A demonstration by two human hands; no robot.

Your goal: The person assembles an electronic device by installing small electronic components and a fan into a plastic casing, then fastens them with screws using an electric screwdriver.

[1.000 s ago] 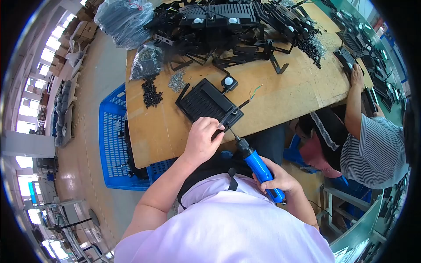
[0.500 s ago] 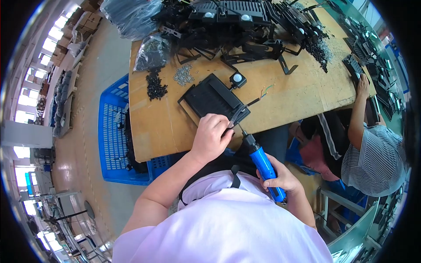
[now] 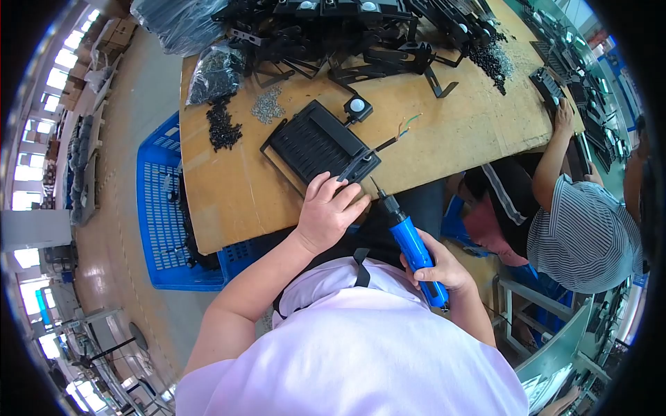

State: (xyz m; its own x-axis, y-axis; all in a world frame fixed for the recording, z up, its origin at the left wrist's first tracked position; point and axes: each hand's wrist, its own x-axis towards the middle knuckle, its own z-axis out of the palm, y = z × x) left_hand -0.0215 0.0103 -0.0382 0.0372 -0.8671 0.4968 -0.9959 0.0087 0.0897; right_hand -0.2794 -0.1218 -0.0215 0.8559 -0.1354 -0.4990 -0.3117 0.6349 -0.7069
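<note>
A black floodlight (image 3: 312, 142) with a ribbed back lies at the near side of the table, its bracket along the edges. A small sensor with a white dome (image 3: 357, 105) is joined to its far side, and a cable with stripped coloured wires (image 3: 401, 130) comes off its right side. My left hand (image 3: 327, 213) is at the light's near edge, fingers spread, fingertips at the bracket. In my right hand (image 3: 444, 265) is a blue electric screwdriver (image 3: 416, 253), its bit pointing up and away, just right of the light's near corner and apart from it.
Black screws (image 3: 222, 126) and silver screws (image 3: 267, 105) lie in heaps left of the light. Black brackets and lights (image 3: 388, 62) are piled at the back. A blue basket (image 3: 158, 222) stands left of the table. Another person (image 3: 583, 232) in a striped garment sits at right.
My left hand has gone from a pinch by the bracket to spread fingers. The screwdriver bit has come away from the light's corner. The whole view has shifted slightly.
</note>
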